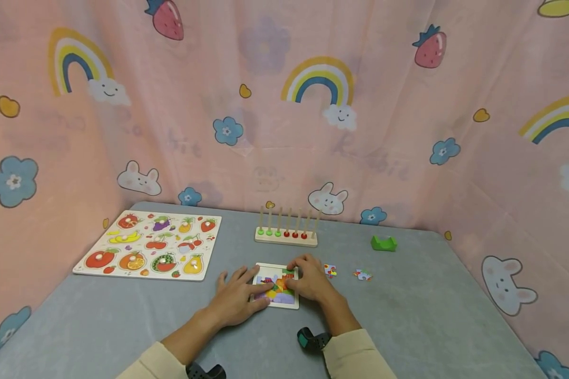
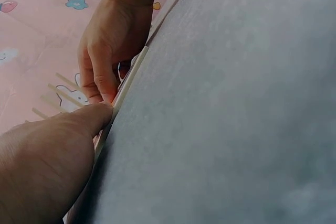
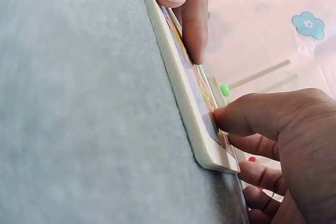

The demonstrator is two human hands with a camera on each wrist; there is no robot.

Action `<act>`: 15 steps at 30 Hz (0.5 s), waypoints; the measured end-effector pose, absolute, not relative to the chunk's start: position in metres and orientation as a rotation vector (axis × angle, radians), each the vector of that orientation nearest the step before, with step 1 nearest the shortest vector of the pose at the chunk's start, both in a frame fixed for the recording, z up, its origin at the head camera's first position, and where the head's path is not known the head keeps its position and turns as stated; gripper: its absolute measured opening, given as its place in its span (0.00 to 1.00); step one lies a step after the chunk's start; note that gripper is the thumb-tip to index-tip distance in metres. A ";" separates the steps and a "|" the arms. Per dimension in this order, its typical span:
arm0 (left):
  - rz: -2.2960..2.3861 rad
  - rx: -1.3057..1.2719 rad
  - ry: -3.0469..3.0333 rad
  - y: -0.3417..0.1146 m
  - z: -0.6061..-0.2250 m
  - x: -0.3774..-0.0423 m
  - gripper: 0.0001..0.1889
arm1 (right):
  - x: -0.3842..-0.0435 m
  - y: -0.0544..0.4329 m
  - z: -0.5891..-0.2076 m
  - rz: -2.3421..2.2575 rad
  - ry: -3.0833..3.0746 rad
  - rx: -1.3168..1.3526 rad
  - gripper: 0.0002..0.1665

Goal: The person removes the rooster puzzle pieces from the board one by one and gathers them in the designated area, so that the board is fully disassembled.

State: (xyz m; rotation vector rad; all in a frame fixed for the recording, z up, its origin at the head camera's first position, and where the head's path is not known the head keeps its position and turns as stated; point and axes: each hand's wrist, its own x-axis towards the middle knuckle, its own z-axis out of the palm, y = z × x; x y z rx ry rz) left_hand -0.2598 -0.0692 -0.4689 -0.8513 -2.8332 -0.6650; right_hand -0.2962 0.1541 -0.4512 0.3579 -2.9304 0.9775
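Observation:
A small jigsaw puzzle (image 1: 278, 299) in a pale wooden frame lies on the table, its picture partly filled with orange, purple and green. My left hand (image 1: 237, 297) reaches over its left side, index finger and thumb laid across the picture. At the upper right corner, the thumb and curled index finger of my right hand (image 1: 315, 281) pinch a puzzle piece (image 1: 289, 273) low against the picture. In the right wrist view, the right thumb (image 3: 236, 116) touches the picture near the frame (image 3: 184, 106). Fingers hide part of the puzzle.
Two loose puzzle pieces, one nearer (image 1: 330, 270) and one farther (image 1: 362, 275), lie right of the frame. Behind stands a wooden peg counter (image 1: 286, 238) with green and red beads. A fruit peg board (image 1: 147, 247) lies at left, a green block (image 1: 383, 243) at back right.

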 end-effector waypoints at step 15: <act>-0.673 -0.857 -2.828 -0.069 -0.470 -0.260 0.20 | -0.299 0.160 -0.459 1.075 -2.721 0.536 0.12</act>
